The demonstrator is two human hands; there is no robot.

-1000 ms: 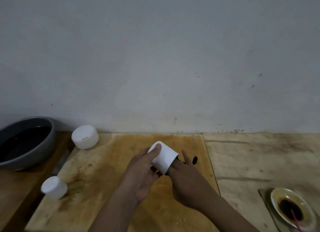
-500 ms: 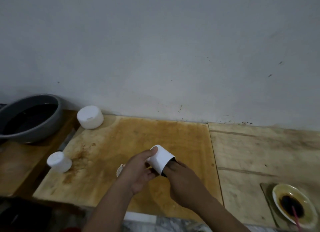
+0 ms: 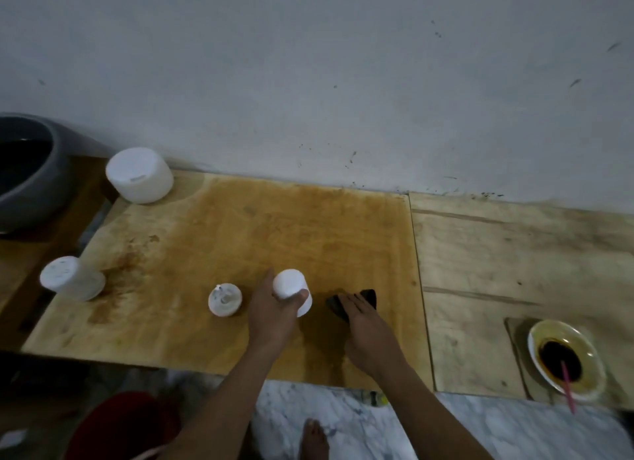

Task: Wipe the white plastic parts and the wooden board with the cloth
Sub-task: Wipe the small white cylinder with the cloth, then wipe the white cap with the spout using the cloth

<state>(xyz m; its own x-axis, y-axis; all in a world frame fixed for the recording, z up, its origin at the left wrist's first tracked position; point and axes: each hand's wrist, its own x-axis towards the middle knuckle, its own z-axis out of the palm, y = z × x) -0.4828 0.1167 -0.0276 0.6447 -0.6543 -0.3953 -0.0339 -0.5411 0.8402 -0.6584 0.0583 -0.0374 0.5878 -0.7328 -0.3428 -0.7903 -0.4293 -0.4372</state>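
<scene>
The big yellow-brown wooden board [image 3: 240, 240] has lots of bare room in the middle and at the back, all the way to the grey wall. Its near edge runs under both wrists, with white marble floor [image 3: 514, 428] below it. Its right edge is near the small dark cloth [image 3: 368, 296], and a paler wooden board [image 3: 514, 270] lies against that edge. The left hand [image 3: 271, 308] has its grip curled round a white plastic cup [image 3: 291, 288], thumb on one side and fingers on the other; the cup is low over the board, but I cannot tell if it touches. The right hand [image 3: 363, 325] has its fingers straight and flat, pressing the cloth onto the board just right of the cup. A small round white plastic cap [image 3: 224, 300] sits just left of the left hand. A wide white plastic tub [image 3: 139, 174] stands at the back left corner, and a white plastic jar [image 3: 70, 277] stands at the left edge. A grey bowl [image 3: 34, 185] is far left. A white dish of dark sauce [image 3: 566, 356] is far right.
</scene>
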